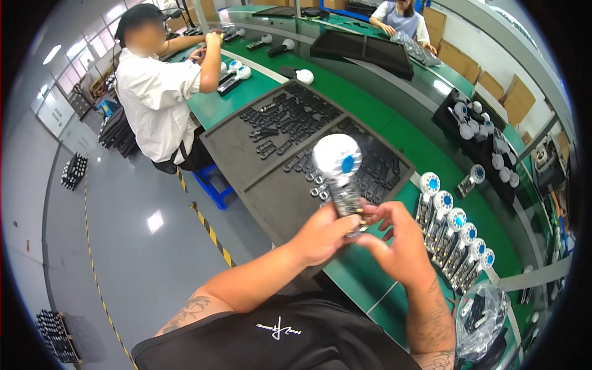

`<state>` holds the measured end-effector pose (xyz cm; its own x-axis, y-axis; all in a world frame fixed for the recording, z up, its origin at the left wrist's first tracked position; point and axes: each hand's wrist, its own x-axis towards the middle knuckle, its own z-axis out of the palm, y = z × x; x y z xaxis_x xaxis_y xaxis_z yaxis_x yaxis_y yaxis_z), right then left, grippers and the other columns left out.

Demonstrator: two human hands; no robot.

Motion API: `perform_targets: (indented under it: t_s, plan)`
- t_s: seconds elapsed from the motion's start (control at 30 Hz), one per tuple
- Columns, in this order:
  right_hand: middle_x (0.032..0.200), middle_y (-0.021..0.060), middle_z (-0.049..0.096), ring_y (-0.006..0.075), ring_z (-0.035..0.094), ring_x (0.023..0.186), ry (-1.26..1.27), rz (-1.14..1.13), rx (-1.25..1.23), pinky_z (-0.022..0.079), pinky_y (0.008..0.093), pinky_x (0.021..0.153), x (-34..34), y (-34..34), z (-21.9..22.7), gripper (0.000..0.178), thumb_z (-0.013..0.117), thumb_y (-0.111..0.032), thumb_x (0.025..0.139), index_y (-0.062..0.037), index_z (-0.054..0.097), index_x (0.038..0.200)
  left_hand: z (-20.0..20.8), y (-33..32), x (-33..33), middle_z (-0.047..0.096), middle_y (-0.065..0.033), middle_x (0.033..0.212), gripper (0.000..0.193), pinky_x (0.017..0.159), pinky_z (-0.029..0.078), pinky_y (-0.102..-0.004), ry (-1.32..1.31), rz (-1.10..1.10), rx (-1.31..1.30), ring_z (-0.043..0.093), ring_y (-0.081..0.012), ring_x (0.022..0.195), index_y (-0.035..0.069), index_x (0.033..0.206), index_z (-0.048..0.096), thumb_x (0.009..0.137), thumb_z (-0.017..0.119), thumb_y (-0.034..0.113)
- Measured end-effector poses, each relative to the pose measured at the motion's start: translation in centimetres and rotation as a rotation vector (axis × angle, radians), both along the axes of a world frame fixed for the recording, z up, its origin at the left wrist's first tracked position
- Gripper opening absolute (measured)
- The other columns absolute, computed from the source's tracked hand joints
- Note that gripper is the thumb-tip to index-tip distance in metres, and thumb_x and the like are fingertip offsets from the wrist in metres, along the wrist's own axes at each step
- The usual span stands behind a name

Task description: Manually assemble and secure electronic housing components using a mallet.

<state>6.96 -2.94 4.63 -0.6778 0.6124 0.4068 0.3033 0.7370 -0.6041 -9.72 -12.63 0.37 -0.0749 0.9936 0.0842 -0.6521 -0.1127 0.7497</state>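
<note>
Device (339, 179), with a round white head and a dark handle, is held upright in front of the body, above the near right part of a dark tray (277, 197). The left hand (320, 235) is closed around the lower handle, its thumb laid across the front. The right hand (398, 237) is partly open just beside it — fingers loosely curled, thumb parted from them — with its tips at the handle's lower end; whether they touch it, I cannot tell.

The left fingers are mostly hidden behind the handle, and the thumb covers some of its bottom end. The device is blurred, so its blue spot and the handle's detail are hard to make out. Hands and device also block part of the tray, where many small black parts (296, 114) lie. Six similar devices (456, 219) stand in a row on the green surface (351, 277). Below them, a clear plastic bag (484, 320) holds dark contents — too creased to read well. The top edge cuts off a far co-worker (404, 21).
</note>
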Motion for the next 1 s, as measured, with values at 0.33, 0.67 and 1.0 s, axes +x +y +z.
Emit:
perform_targets:
  t_s: [0.33,0.67,1.0]
  plan:
    - [0.091,0.0029,0.068,0.0263,0.065,0.09,-0.434,0.462,0.335,0.054,0.0366,0.08,-3.5,10.6,-3.3,0.008,0.074,-0.009,0.08,-0.0129,0.076,0.086,-3.6,-5.1,-7.6,0.066,-0.015,0.114,0.046,0.087,0.055,-0.0358,0.242,0.227,-0.268,0.066,-0.0233,0.098,0.0,0.138,0.05,0.093,0.06,0.0]
    - [0.094,0.0033,0.068,0.027,0.065,0.089,-0.454,0.625,0.412,0.054,0.0365,0.081,-4.2,11.9,-3.0,0.006,0.072,-0.009,0.08,-0.0124,0.073,0.085,-2.0,-4.4,-7.3,0.067,-0.0132,0.109,0.043,0.085,0.054,-0.0316,0.314,0.205,-0.303,0.065,-0.0198,0.095,0.0,0.131,0.054,0.09,0.066,0.0]
    - [0.103,0.0119,0.07,0.033,0.066,0.087,-0.177,0.344,0.195,0.055,0.0401,0.08,-0.1,3.4,0.2,0.021,0.073,0.002,0.08,-0.0038,0.061,0.096,0.3,-1.1,-1.9,0.067,-0.0073,0.105,0.051,0.085,0.051,-0.0286,0.407,0.268,-0.285,0.062,-0.0155,0.092,0.003,0.132,0.055,0.089,0.077,0.017]
